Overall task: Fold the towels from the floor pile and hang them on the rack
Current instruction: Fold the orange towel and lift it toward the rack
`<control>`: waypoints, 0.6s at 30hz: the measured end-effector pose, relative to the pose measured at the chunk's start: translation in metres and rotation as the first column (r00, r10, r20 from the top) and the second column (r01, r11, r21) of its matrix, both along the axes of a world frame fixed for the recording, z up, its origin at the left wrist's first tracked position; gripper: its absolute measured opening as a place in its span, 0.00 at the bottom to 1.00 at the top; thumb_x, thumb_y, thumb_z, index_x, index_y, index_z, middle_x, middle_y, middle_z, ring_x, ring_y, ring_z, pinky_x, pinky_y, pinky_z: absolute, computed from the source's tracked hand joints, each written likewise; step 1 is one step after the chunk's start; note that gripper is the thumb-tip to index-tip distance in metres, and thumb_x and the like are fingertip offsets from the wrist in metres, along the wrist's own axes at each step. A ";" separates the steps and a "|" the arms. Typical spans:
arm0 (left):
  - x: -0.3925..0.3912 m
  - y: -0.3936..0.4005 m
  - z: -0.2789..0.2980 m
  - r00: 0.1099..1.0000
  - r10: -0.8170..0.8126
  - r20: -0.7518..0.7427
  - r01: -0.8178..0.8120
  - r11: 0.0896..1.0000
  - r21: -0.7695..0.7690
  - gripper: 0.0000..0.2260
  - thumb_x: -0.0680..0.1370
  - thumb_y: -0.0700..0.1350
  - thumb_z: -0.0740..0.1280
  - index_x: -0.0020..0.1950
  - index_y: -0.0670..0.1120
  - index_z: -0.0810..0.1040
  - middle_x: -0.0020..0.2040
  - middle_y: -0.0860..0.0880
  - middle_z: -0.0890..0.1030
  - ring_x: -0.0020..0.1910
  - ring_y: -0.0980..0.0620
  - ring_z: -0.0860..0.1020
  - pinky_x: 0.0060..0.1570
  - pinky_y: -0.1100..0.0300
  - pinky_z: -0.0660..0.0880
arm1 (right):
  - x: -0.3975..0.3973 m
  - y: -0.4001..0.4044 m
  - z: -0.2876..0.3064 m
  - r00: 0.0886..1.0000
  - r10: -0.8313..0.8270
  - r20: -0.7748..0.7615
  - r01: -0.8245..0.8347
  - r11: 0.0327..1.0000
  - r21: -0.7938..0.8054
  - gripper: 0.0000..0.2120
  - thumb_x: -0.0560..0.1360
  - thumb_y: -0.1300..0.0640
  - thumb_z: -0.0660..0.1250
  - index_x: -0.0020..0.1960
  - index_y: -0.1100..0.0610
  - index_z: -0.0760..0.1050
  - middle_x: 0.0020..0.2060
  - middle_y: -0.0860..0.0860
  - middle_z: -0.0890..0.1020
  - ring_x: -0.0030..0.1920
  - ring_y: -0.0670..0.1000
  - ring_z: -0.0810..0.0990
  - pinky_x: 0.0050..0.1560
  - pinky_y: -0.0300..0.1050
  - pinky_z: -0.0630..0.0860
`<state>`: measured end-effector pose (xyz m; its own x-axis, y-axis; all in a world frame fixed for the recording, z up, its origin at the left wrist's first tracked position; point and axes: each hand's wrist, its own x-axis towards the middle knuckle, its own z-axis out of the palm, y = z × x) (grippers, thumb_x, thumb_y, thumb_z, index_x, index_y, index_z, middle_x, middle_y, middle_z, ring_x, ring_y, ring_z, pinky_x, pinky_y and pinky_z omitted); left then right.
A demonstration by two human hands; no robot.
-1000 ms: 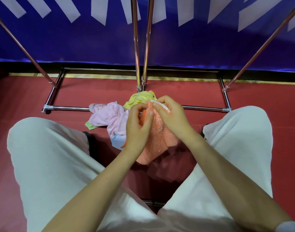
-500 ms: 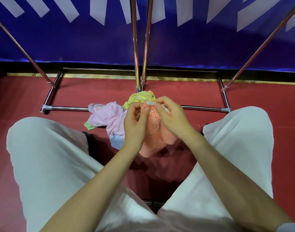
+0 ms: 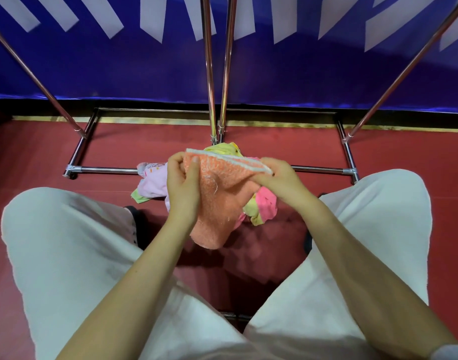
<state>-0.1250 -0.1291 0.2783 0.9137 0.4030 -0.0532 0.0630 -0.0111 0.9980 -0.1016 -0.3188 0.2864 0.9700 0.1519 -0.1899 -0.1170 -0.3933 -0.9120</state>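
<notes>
Holding: my left hand [image 3: 182, 188] and right hand [image 3: 279, 178] each pinch a top corner of the orange towel [image 3: 222, 201], fingers curled on its white edge.
Towel: hanging above the floor pile [image 3: 155, 181], before the rack [image 3: 214, 74].
Risk: a loose pinch could drop one corner, skewing my fold.

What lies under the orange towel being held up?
Beneath the orange towel, the floor pile shows a pale pink towel, a yellow one and a bright pink-and-yellow one. The pile's middle is covered by it.
</notes>
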 end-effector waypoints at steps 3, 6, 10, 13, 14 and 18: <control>0.002 0.007 0.001 0.986 -0.159 -0.054 0.159 0.987 0.013 0.13 0.79 0.45 0.66 0.62 0.56 0.73 0.58 0.55 0.78 0.58 0.60 0.76 0.59 0.64 0.71 | 0.000 0.008 0.002 0.985 -0.154 -0.075 0.171 0.909 0.381 0.02 0.70 0.62 0.69 0.42 0.57 0.77 0.35 0.51 0.76 0.39 0.48 0.74 0.41 0.43 0.71; 0.000 0.008 0.006 0.969 -0.244 -0.042 0.245 0.969 0.017 0.08 0.80 0.40 0.65 0.53 0.52 0.81 0.48 0.59 0.83 0.50 0.66 0.79 0.53 0.66 0.72 | -0.003 0.009 -0.001 0.978 -0.206 -0.028 0.201 0.901 0.384 0.01 0.71 0.60 0.68 0.42 0.56 0.77 0.38 0.53 0.76 0.42 0.51 0.74 0.46 0.47 0.71; 0.005 0.015 0.007 0.995 -0.098 0.030 0.099 0.995 -0.013 0.07 0.81 0.40 0.63 0.53 0.41 0.80 0.44 0.55 0.80 0.42 0.68 0.77 0.46 0.72 0.71 | -0.001 0.004 0.003 0.960 -0.260 0.104 0.210 0.914 0.348 0.11 0.77 0.57 0.64 0.36 0.58 0.69 0.31 0.46 0.70 0.35 0.44 0.68 0.38 0.40 0.65; 0.005 0.015 0.007 0.996 -0.062 0.064 0.061 0.998 0.011 0.05 0.81 0.39 0.62 0.51 0.43 0.77 0.43 0.56 0.78 0.42 0.69 0.75 0.47 0.72 0.71 | -0.002 0.011 0.002 0.940 -0.256 0.224 0.217 0.959 0.184 0.11 0.79 0.58 0.62 0.41 0.63 0.70 0.33 0.51 0.68 0.34 0.45 0.66 0.37 0.43 0.63; 0.004 0.013 0.006 0.994 -0.063 0.083 0.060 0.997 0.046 0.05 0.81 0.39 0.61 0.51 0.43 0.76 0.43 0.57 0.77 0.41 0.70 0.74 0.47 0.73 0.70 | -0.003 0.014 0.001 0.929 -0.269 0.255 0.236 0.960 0.151 0.09 0.79 0.58 0.62 0.42 0.61 0.71 0.33 0.49 0.69 0.34 0.44 0.66 0.37 0.41 0.64; 0.003 0.007 0.006 0.993 -0.043 0.107 0.032 0.995 0.099 0.05 0.82 0.39 0.59 0.53 0.41 0.74 0.45 0.58 0.75 0.43 0.71 0.73 0.49 0.74 0.68 | -0.009 0.022 0.003 0.889 -0.347 0.298 0.298 0.934 0.198 0.06 0.80 0.58 0.60 0.50 0.58 0.74 0.37 0.49 0.73 0.37 0.42 0.70 0.42 0.37 0.68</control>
